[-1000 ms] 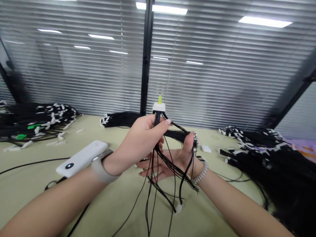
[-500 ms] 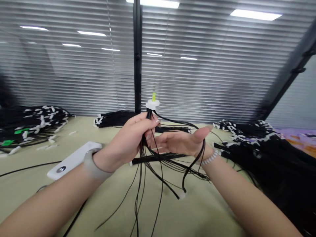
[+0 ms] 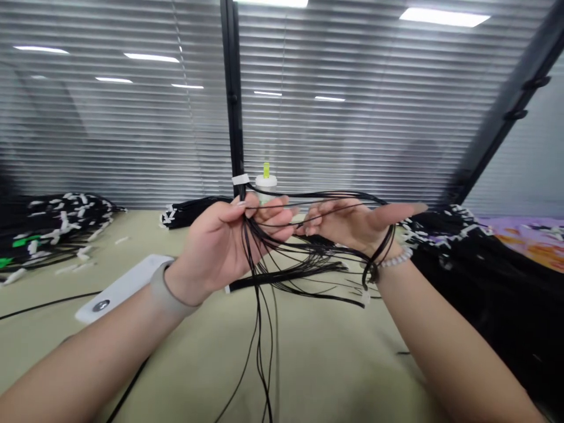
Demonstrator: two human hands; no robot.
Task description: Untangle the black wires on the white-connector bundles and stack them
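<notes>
A black wire harness with a white connector at its upper end is in my left hand, pinched between thumb and fingers just below the connector. Its thin black wires fan out to the right, and a few loose ends hang down toward the table. My right hand has its thumb stretched out and its fingers extended among the wires. Several strands run over this hand and loop around behind the thumb. A small clear-white connector hangs at the strands' lower end, below my right wrist.
Behind my hands stands a white bottle with a yellow-green tip. Piles of black cables with white connectors lie at left and right. Another black bundle lies at the back. A white device is by my left forearm.
My left hand has moved left and its fingers have opened out more, the connector shifting left of the bottle. My right hand has risen and moved right, drawing the strands sideways and lifting their lower end.
</notes>
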